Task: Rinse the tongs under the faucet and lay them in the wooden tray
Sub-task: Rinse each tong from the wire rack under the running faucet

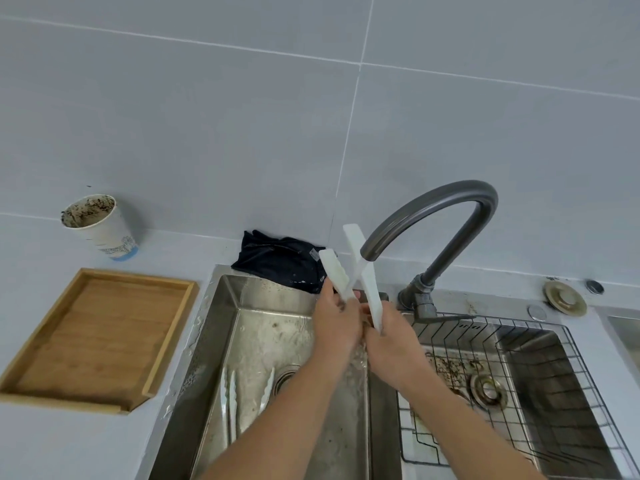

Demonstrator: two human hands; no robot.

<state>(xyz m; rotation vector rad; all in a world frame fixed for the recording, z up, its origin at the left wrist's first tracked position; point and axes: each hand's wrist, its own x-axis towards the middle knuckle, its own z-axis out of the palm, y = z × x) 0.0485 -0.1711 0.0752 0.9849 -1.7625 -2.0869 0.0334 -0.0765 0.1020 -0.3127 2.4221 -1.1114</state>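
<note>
Tongs [360,268]: white, thin, plastic by the look, held up under the faucet spout. The two arms cross in an X; the hinge end is hidden inside the hands.

Largest to smallest:

- Sink [221,327], steel double basin. Water runs down below the hands into the left basin. Wire rack [519,341] sits in the right basin, at 3 o'clock from the hands.
- Wooden tray [173,337] on the counter at 9 o'clock from the sink, well apart from the hands. Nothing in it yet.
- Faucet [450,202], dark gooseneck, spout end just beside the upper tong arm.
- Dark cloth [277,265] at the wall, 11 o'clock from the hands.
- Paper cup [100,226], dirty inside, at 12 o'clock from the tray.
- Left hand [334,320] grips the lower part of one tong arm, fingers curled round it. Right hand [388,337] grips the other arm the same way.
- More white tongs [230,396] lie on the floor of the left basin at 7 o'clock from the hands.

Handling, my read: light, springy rather than stiff, so the arms splay when squeezed unevenly. Wet plastic is slippery. Best hold is near the hinge, or across both arms mid-length with one hand to keep them together. Not fragile, though a drop into the basin means another rinse. Carry low over the counter and lay flat.
</note>
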